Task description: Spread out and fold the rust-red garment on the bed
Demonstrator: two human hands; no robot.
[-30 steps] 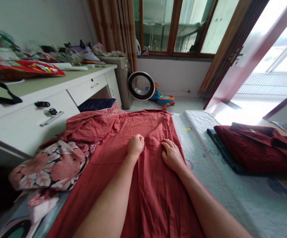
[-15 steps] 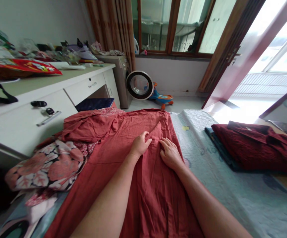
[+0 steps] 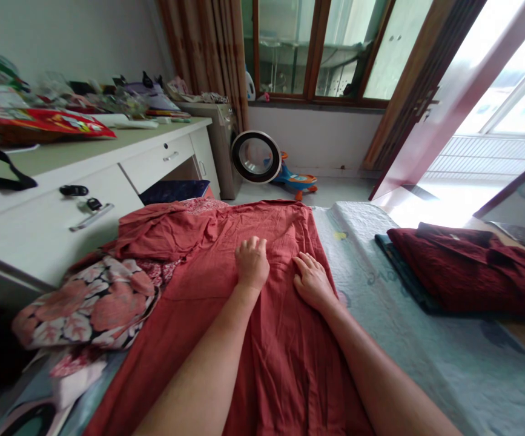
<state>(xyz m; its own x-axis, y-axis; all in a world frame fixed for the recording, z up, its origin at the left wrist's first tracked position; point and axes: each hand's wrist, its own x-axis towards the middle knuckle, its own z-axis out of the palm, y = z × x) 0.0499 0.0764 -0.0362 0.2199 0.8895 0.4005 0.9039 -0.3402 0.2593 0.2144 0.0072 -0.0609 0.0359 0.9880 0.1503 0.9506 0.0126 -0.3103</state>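
A wrinkled rust-red garment (image 3: pixel 217 315) lies spread over the bed in front of me, running from its far edge down past the bottom of the view. My left hand (image 3: pixel 252 264) rests on its upper middle, back upward, fingers pointing away and slightly bent, with no cloth visibly gripped. To the right, near the garment's right edge, my right hand (image 3: pixel 312 280) lies flat on the cloth with its fingers stretched out. Lengthwise creases run between and below my hands. Bunched red cloth (image 3: pixel 166 233) sits at the far left of the garment.
A floral cloth (image 3: pixel 94 303) is heaped at left beside the white desk (image 3: pixel 103 181). Folded dark red clothes (image 3: pixel 466 266) lie on the pale bed cover (image 3: pixel 380 345) at right. Beyond the bed, a washing machine's round door (image 3: pixel 256 157) stands open near a blue ride-on toy (image 3: pixel 296 178).
My left hand has turned back-up and shifted slightly left, its thumb no longer showing on the right side. My right hand stays almost where it was on the cloth.
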